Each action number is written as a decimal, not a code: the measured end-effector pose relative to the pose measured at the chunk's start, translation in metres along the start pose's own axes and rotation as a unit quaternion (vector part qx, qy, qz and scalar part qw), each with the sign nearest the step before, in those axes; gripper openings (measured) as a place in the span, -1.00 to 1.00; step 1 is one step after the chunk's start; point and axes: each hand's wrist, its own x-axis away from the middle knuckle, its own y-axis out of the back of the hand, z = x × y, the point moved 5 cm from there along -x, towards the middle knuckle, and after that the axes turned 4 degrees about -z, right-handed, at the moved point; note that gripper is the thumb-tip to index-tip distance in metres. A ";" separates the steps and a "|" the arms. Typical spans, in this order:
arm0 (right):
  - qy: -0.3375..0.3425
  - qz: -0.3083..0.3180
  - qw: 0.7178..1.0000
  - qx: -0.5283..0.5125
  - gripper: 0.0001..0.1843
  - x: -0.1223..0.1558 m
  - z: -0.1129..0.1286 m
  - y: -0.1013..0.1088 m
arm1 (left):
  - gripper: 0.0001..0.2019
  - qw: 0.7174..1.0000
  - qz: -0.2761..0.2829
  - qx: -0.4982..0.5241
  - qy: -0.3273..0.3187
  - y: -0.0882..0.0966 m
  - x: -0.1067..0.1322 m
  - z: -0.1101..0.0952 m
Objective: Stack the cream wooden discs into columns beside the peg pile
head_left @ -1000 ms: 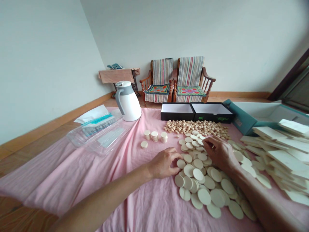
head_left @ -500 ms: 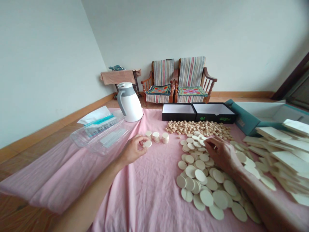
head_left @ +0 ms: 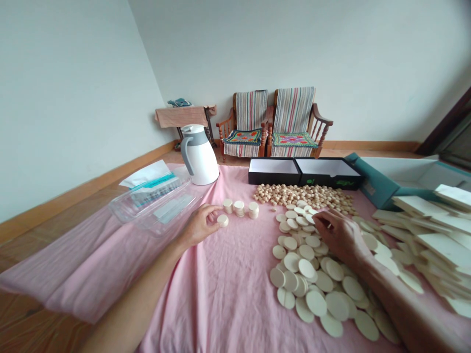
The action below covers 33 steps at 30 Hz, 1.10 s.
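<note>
My left hand has its thumb and forefinger apart, just left of a small pale wooden disc lying on the pink cloth. Behind that disc stand three short stacks of similar discs, among them the middle stack and the right stack. My right hand reaches over a spread pile of loose wooden discs. Its fingers are pinched together at the edge of a disc near the pile's far end; the fingertips partly hide the contact.
Small wooden beads lie behind the pile, before two black boxes. Rectangular wooden pieces and a teal box occupy the right. A white jug and a clear plastic case stand left on the pink cloth.
My left hand has let go of the disc and drawn slightly left, its fingers now apart. My right hand stays at the far end of the pile.
</note>
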 end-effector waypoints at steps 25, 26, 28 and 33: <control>-0.008 -0.006 1.000 -0.015 -0.83 0.000 -0.002 -0.002 | -0.74 0.961 0.186 0.017 -0.202 -0.084 0.020 -0.123; -0.008 -0.007 1.000 -0.017 -0.83 0.000 -0.001 -0.002 | -0.75 0.963 0.187 0.016 -0.194 -0.081 0.019 -0.120; -0.008 -0.007 1.000 -0.019 -0.83 -0.001 0.000 -0.001 | -0.77 0.962 0.192 0.021 -0.192 -0.077 0.018 -0.118; -0.007 0.000 1.000 -0.015 -0.81 -0.001 0.002 0.000 | -0.73 0.946 0.213 0.046 -0.239 -0.082 0.020 -0.127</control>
